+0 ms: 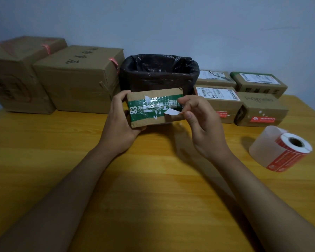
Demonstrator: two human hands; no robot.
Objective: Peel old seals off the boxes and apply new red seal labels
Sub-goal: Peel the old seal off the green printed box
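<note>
My left hand [119, 117] grips the left end of a small cardboard box [154, 93] wrapped in green printed tape, held tilted above the table. White torn scraps of an old seal cling to the green tape. My right hand [198, 120] pinches a white, red-edged seal strip [172, 112] at the box's right front, its free end lifted off the surface. A roll of red seal labels [282, 151] lies on its side at the right.
A bin lined with a black bag [158, 73] stands behind the held box. Two large cartons [76, 79] sit at the back left. Several small boxes [260, 110] sit at the back right, two showing red seals. The wooden table [153, 188] stretches toward me.
</note>
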